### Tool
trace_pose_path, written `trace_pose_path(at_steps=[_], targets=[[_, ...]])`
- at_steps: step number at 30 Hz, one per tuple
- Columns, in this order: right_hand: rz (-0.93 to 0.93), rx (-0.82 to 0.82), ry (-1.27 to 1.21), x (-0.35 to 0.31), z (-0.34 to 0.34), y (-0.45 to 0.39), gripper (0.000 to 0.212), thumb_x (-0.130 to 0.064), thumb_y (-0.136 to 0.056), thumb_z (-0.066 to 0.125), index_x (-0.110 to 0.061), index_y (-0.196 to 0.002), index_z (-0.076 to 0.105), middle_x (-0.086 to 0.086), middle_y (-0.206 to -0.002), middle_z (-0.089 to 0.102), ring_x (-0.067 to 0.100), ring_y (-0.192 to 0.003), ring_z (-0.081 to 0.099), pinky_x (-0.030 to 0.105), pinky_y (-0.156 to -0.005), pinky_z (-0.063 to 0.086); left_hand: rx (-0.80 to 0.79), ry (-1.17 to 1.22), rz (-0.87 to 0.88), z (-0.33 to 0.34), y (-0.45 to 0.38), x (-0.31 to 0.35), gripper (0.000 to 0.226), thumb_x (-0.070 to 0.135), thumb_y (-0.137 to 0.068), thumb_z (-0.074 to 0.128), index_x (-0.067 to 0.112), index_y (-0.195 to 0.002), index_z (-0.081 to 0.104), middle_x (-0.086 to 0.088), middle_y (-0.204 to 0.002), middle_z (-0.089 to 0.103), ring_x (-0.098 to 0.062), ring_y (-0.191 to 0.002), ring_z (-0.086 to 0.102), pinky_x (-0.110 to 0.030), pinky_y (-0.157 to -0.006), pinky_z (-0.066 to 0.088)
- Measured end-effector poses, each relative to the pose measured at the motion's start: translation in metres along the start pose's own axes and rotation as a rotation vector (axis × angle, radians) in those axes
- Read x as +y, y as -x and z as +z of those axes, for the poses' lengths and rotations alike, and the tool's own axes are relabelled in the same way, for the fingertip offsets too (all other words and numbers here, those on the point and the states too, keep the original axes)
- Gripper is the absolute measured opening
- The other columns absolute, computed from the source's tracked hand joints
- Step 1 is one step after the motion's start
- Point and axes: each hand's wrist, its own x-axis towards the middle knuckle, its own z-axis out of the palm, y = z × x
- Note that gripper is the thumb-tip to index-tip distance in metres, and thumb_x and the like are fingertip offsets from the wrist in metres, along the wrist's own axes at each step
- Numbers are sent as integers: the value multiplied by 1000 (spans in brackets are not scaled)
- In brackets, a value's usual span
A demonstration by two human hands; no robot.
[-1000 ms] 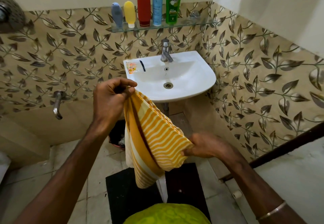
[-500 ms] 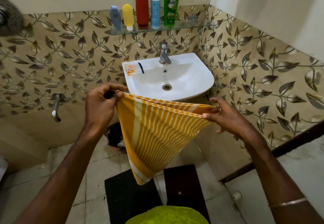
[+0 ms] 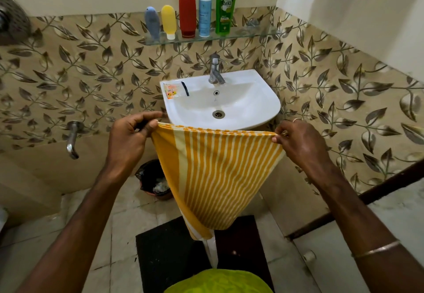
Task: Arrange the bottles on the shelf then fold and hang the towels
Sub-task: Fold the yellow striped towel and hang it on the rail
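From the head camera, you stand facing a white sink fixed to a leaf-patterned tiled wall, and every place below is given from that sink. Directly above it, a glass shelf carries five bottles standing upright in a row: from the left, a grey-blue bottle, a yellow bottle, a red bottle, a white and blue pump bottle and a green bottle. The bottle part of the task looks done. Just in front of the sink's front rim, you hold one yellow striped towel stretched level between both hands. Your left hand pinches its top edge at the sink's left front corner, fingers curled onto the cloth; your right hand pinches the other end at the sink's right front corner, thumb and fingertips closed on the edge. The top edge shows several layers, so the towel seems already doubled, and it hangs narrowing to a point below the sink. Folding appears to be under way; hanging is still to come, and no rail is visible. One tap sits at the back of the sink, and one dark bin stands on the floor below and left of it.
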Motion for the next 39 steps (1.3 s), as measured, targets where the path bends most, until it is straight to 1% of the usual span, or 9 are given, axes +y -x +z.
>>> trace_pose_path(at_steps=[8,13,16,20,23,25,29,35,39], targets=[[-253,-5,129,-2,-6,-2,17,-34,-80,83,-23,-90,77,-5,-93,71,13,-93,49,31,-68,38,13,-87,-84,-3,-10,-23,21,7,-98,58,20,-107,71,1,-105,71,-14,-100,67,-43,-87,60],[-375,-317,-95,0,-18,-5,8,-23,-83,81,-22,-85,73,-8,-85,73,8,-80,68,42,-72,59,62,24,-115,-6,-16,-27,28,6,-100,54,30,-96,69,10,-99,69,-11,-98,66,-38,-88,58],[-401,-462,-174,-2,-26,-6,20,-15,-84,81,-31,-87,70,-10,-87,72,-2,-79,66,34,-70,57,66,77,-116,-8,-19,-26,28,5,-100,53,29,-97,68,8,-101,68,-12,-99,66,-36,-88,58],[-462,-737,-196,-18,-39,-6,62,-9,-90,73,-59,-118,49,-21,-101,61,-12,-87,58,18,-67,46,81,47,-80,-7,-23,-26,28,7,-100,54,31,-99,68,11,-102,68,-17,-103,66,-38,-90,57],[-604,-944,51,-36,-44,-1,97,-15,-94,68,-80,-137,11,-20,-116,54,-1,-100,56,26,-83,51,75,51,-89,-5,-29,-26,24,6,-99,55,25,-102,70,3,-101,69,-19,-102,67,-41,-90,59],[-692,-1038,215,-48,-44,4,108,-16,-95,67,-82,-134,-10,-16,-112,53,8,-96,58,30,-85,53,45,47,-79,-3,-31,-24,24,6,-99,55,25,-100,70,0,-102,70,-20,-102,67,-39,-88,59],[-763,-1074,440,-69,-38,9,110,-14,-93,64,-68,-146,-16,-16,-86,45,13,-76,57,28,-65,52,-6,44,-46,3,-31,-16,30,5,-99,55,32,-95,68,6,-100,68,-13,-97,66,-30,-82,57],[-468,-1088,337,-68,-32,-10,113,-11,-87,70,-56,-153,-11,-4,-121,54,15,-86,64,25,-72,61,-20,59,-48,4,-23,-21,21,7,-99,55,20,-105,70,-2,-106,70,-15,-101,67,-32,-82,59],[-235,-1076,41,-71,-32,-17,120,0,-84,73,-51,-156,-7,16,-138,56,38,-100,73,48,-76,65,-45,88,-3,6,-10,-17,26,4,-99,56,26,-100,69,8,-101,69,-5,-95,68,-21,-77,59]])
